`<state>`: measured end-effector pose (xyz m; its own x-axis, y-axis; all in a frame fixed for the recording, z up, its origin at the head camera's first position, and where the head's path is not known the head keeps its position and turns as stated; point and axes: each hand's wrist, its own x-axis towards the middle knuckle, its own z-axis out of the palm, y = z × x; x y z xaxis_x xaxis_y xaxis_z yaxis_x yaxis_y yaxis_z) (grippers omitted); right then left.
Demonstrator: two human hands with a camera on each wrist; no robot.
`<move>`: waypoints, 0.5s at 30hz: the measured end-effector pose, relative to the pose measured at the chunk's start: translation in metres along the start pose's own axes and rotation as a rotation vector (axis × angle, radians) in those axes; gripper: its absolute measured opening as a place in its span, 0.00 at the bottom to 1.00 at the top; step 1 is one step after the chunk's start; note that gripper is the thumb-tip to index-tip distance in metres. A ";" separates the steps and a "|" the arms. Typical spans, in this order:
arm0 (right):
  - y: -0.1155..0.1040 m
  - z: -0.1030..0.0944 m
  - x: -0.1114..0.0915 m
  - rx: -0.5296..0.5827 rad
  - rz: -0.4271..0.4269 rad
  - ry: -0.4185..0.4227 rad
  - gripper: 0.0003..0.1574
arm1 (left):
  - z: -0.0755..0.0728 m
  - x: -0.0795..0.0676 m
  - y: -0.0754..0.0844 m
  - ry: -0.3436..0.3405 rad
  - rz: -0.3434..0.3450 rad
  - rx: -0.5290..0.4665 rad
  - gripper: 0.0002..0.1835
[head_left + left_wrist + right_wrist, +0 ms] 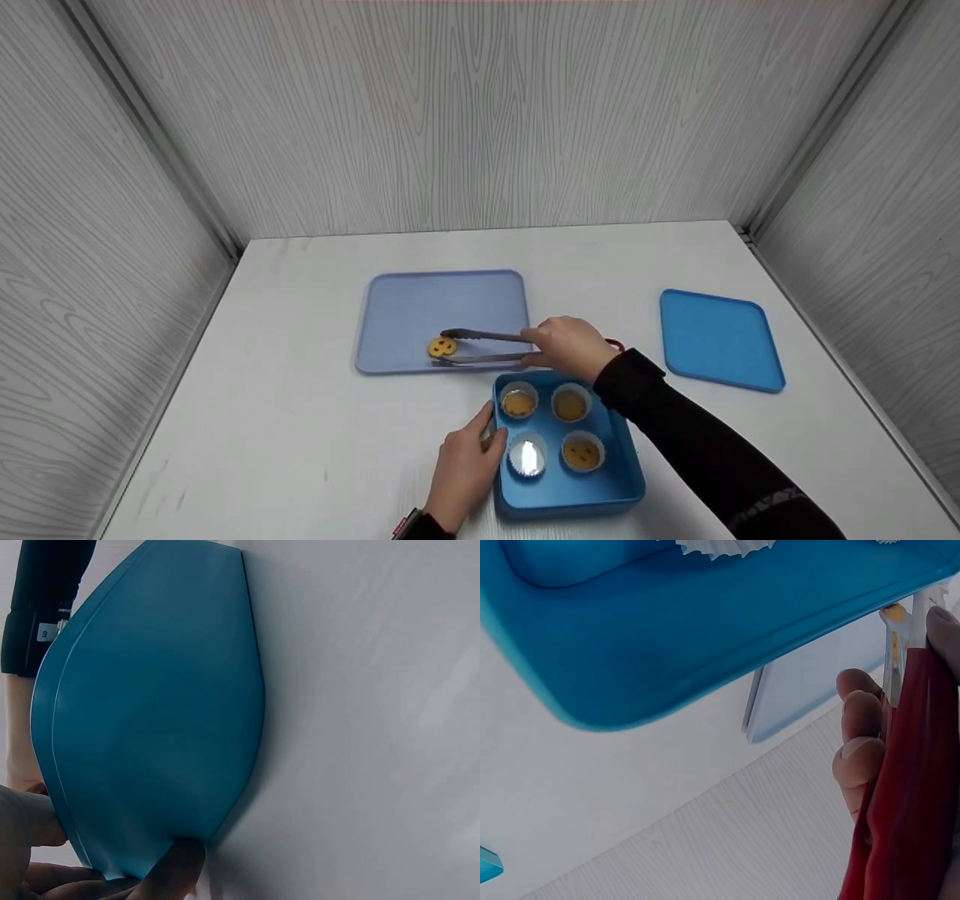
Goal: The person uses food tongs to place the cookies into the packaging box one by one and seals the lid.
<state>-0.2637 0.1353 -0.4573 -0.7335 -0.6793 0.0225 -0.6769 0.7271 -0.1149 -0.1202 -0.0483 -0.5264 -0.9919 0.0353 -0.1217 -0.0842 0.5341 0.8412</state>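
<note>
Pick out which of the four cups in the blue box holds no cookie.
The near-left cup, beside the left hand: its shiny bottom shows bare, while the other three cups each hold a yellowish-brown cookie.

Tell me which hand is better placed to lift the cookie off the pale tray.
Probably the right hand: it holds the tongs, whose tips are at the cookie on the pale tray. The left hand is holding the blue box.

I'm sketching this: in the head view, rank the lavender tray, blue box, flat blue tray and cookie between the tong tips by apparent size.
1. Blue box and lavender tray: too close to rank, the box being nearer the camera.
2. Flat blue tray
3. Cookie
</note>
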 end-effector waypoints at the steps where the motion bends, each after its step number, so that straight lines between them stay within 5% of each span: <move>1: 0.000 0.000 0.001 -0.003 0.002 -0.001 0.22 | 0.000 0.000 0.000 -0.001 -0.003 -0.002 0.29; 10: -0.003 0.002 0.003 0.020 0.027 -0.014 0.23 | -0.001 0.000 0.002 -0.003 -0.016 0.011 0.29; 15: -0.001 0.004 0.002 0.017 -0.026 0.046 0.20 | -0.001 0.000 0.002 -0.006 -0.011 0.012 0.29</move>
<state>-0.2639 0.1328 -0.4615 -0.7177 -0.6927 0.0712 -0.6952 0.7069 -0.1306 -0.1204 -0.0479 -0.5245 -0.9903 0.0344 -0.1344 -0.0942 0.5442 0.8337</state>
